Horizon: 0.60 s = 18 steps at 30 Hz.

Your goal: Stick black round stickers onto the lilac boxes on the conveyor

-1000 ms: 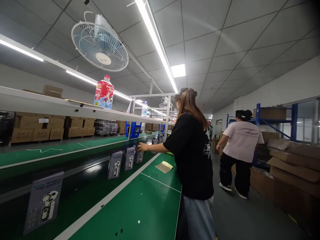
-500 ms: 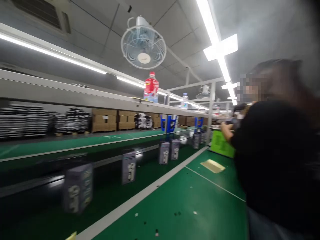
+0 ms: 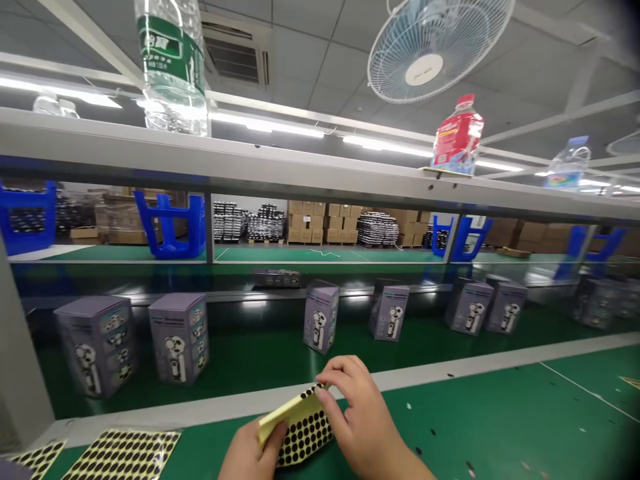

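A yellow sheet of round black stickers (image 3: 306, 437) is bent over between my hands, above the green table. My left hand (image 3: 255, 450) grips its left side, thumb on the front. At the sheet's top right edge, the thumb and forefinger of my right hand (image 3: 357, 417) are pinched on the row of black dots; whether one sticker is lifted there I cannot tell. Beyond my hands, a purple-grey printed box (image 3: 321, 317) stands upright on the dark green belt. Two similar boxes, a left one (image 3: 95, 343) and its neighbour (image 3: 179, 337), stand further left.
More sticker sheets (image 3: 123, 455) lie at the lower left. A pale rail (image 3: 425, 373) divides table and belt; stray dots are scattered at right. Overhead, a shelf (image 3: 300, 163) bears a green-labelled bottle (image 3: 173, 73) and a red-labelled bottle (image 3: 457, 137). A grey post (image 3: 20, 360) rises at left.
The view has swung left, away from a person in black at the right. Both my hands and the sticker sheet have come into view; before, only a yellow corner showed.
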### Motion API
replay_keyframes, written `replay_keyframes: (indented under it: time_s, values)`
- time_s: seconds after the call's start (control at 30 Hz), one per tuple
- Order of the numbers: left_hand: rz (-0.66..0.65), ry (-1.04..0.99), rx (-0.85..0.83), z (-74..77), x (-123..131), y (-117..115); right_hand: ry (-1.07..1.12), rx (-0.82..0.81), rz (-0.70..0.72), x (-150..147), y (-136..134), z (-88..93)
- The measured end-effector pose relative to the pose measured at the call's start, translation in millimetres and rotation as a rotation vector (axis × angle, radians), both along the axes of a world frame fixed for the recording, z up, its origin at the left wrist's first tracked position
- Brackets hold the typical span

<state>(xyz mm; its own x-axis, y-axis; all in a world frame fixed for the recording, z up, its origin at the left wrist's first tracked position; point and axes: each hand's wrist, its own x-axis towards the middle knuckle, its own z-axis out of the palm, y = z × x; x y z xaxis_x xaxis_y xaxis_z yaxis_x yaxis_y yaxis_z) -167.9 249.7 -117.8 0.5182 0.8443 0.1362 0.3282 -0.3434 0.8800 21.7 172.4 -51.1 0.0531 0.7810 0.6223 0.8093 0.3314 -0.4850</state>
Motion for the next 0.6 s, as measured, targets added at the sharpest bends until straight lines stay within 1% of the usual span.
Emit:
replay_keyframes:
  time_s: [0.07, 0.13, 0.2, 0.3, 0.4, 0.47, 0.53, 0.6]
  values:
    - [-0.019, -0.032, -0.004, 0.7, 0, -1, -0.23, 0.003, 0.071, -4, -3, 20.0]
    - [-0.031, -0.054, -0.013, 3.7, 0, -3, -0.363, -0.019, 0.092, -7, -3, 30.4]
    - [-0.039, -0.071, -0.028, 7.7, 0, -6, -0.429, -0.052, 0.096, -6, -1, 32.5]
    - [-0.064, -0.098, -0.039, 11.9, 1, -8, -0.47, -0.076, 0.11, -5, 0, 28.3]
    - [-0.082, -0.102, -0.029, 10.8, 1, -6, -0.467, -0.094, 0.135, -4, 1, 26.1]
    - [-0.081, -0.078, -0.015, 7.7, 0, -4, -0.458, -0.097, 0.144, 0, 4, 30.4]
    - [-0.071, -0.036, -0.012, 4.5, 0, -1, -0.474, -0.058, 0.107, 13, 14, 41.7]
    - [-0.047, -0.003, -0.032, 2.8, 0, 1, -0.547, -0.004, -0.032, 37, 31, 60.3]
